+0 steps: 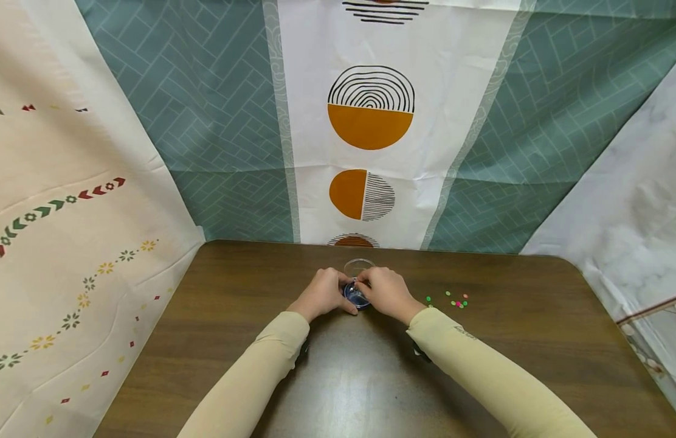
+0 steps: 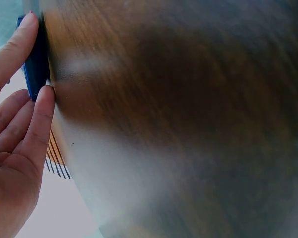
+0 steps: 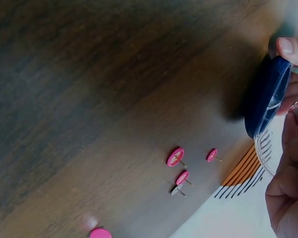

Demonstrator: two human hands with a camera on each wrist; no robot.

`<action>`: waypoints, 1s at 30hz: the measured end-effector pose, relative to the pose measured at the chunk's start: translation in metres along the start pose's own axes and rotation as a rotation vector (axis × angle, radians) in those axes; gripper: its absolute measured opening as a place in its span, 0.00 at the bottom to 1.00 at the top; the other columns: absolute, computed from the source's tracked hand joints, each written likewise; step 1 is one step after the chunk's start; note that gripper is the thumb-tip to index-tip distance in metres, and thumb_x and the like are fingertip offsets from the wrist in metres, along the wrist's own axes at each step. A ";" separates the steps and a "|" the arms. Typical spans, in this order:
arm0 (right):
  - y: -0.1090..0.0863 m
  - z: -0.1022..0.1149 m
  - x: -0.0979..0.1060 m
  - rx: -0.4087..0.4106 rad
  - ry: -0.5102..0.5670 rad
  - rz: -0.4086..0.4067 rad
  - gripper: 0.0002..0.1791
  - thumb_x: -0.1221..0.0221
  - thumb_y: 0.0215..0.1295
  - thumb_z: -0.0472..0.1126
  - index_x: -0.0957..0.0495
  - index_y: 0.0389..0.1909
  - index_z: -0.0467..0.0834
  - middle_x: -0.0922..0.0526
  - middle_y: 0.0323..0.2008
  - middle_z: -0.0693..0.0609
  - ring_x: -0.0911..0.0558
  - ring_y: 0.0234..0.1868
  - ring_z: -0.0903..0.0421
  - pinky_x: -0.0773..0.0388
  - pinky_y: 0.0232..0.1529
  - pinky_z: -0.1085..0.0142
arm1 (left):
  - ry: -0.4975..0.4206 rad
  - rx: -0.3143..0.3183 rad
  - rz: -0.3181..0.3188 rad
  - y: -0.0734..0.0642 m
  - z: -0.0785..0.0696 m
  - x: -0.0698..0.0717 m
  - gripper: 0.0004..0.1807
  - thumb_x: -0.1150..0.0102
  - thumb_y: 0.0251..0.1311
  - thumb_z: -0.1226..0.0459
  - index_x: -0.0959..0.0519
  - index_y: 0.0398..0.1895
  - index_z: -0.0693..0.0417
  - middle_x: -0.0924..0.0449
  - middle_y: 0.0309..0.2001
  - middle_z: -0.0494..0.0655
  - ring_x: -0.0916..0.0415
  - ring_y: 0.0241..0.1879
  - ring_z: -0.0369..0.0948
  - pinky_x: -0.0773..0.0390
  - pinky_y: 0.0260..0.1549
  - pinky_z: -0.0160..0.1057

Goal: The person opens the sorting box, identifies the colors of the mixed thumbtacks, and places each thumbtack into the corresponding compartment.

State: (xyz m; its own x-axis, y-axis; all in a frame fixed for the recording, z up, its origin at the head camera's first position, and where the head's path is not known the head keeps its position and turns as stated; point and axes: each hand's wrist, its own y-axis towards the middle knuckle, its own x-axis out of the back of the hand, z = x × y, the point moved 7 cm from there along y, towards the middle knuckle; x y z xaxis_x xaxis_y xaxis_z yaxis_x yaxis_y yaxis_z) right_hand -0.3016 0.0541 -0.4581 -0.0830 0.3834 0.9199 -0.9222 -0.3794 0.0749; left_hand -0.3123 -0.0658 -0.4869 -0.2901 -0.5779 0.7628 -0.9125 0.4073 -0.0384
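Note:
A small round blue case (image 1: 355,297) sits on the table with its clear lid (image 1: 359,264) raised at the far side. My left hand (image 1: 326,293) holds the case by its rim; in the left wrist view, thumb and fingers span the blue edge (image 2: 36,64). Over the case's right side, my right hand (image 1: 389,292) has thumb and finger together. A thin metal point shows at those fingertips in the right wrist view, so a thumbtack (image 3: 294,104) is pinched there, its head mostly hidden. The inside of the case is partly covered by the fingers.
Several thumbtacks (image 1: 458,303) in pink, green and orange lie scattered to the right of my right hand. Some pink ones (image 3: 175,156) rest with points sticking up. The brown wooden table (image 1: 239,286) ends at a patterned cloth (image 1: 239,201) behind.

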 end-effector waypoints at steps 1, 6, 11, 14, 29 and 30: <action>0.000 0.000 0.000 -0.004 -0.005 -0.001 0.09 0.42 0.63 0.48 0.15 0.38 0.53 0.16 0.32 0.61 0.25 0.25 0.67 0.29 0.26 0.69 | -0.001 0.002 0.001 0.000 0.000 0.000 0.35 0.19 0.26 0.52 0.17 0.45 0.50 0.15 0.39 0.40 0.22 0.34 0.36 0.24 0.34 0.33; -0.001 0.002 -0.002 0.001 -0.031 -0.004 0.09 0.42 0.63 0.48 0.15 0.38 0.52 0.16 0.32 0.60 0.23 0.28 0.65 0.26 0.29 0.65 | -0.002 0.008 0.007 -0.001 0.000 -0.001 0.35 0.19 0.25 0.51 0.17 0.45 0.50 0.15 0.39 0.40 0.22 0.35 0.36 0.23 0.36 0.33; 0.001 0.003 -0.004 0.004 -0.053 -0.007 0.09 0.41 0.63 0.48 0.15 0.38 0.52 0.16 0.33 0.60 0.22 0.29 0.64 0.25 0.30 0.64 | -0.001 0.008 0.007 0.000 0.000 -0.001 0.35 0.19 0.26 0.51 0.17 0.45 0.49 0.15 0.40 0.41 0.21 0.38 0.37 0.23 0.39 0.34; 0.001 0.003 -0.004 0.010 -0.041 -0.009 0.08 0.41 0.62 0.47 0.15 0.38 0.51 0.15 0.33 0.59 0.22 0.29 0.64 0.25 0.29 0.65 | -0.004 0.004 0.008 0.000 0.000 0.000 0.34 0.20 0.26 0.51 0.17 0.45 0.49 0.15 0.40 0.41 0.21 0.38 0.37 0.22 0.39 0.34; 0.001 0.002 -0.002 0.023 -0.026 -0.015 0.09 0.41 0.62 0.46 0.15 0.39 0.50 0.15 0.33 0.58 0.22 0.28 0.64 0.26 0.28 0.65 | 0.002 0.000 -0.002 0.000 0.001 -0.001 0.34 0.20 0.26 0.50 0.16 0.45 0.49 0.15 0.39 0.40 0.22 0.37 0.35 0.22 0.39 0.34; 0.001 0.002 -0.002 0.024 -0.026 -0.014 0.09 0.41 0.62 0.46 0.15 0.39 0.50 0.15 0.33 0.58 0.22 0.27 0.64 0.26 0.28 0.66 | 0.003 0.003 -0.003 0.000 0.002 -0.001 0.34 0.20 0.26 0.50 0.16 0.45 0.49 0.15 0.39 0.40 0.22 0.37 0.35 0.22 0.39 0.34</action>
State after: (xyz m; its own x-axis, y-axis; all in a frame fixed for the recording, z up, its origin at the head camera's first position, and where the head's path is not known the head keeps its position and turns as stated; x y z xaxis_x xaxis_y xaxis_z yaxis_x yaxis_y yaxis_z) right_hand -0.3018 0.0514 -0.4595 -0.0598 0.3666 0.9284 -0.9139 -0.3941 0.0968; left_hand -0.3125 -0.0660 -0.4888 -0.2867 -0.5771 0.7647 -0.9141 0.4038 -0.0380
